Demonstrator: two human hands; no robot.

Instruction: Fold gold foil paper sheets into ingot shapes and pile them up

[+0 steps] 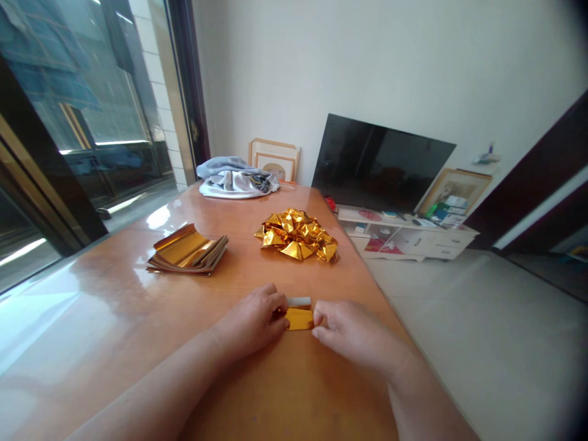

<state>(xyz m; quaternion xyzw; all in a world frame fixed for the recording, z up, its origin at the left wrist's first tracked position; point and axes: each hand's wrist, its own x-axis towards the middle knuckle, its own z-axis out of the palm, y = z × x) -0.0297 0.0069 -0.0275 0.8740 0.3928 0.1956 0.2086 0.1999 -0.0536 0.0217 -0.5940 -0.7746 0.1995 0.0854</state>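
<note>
A small folded piece of gold foil paper lies flat on the wooden table, its white underside showing along the far edge. My left hand presses its left end with curled fingers. My right hand pinches its right end. Beyond them sits a pile of folded gold paper shapes. A flat stack of gold foil sheets rests to the left of that pile.
Crumpled grey and white clothing lies at the table's far end. A dark TV stands on a low white cabinet against the wall. Glass doors are on the left, tiled floor on the right.
</note>
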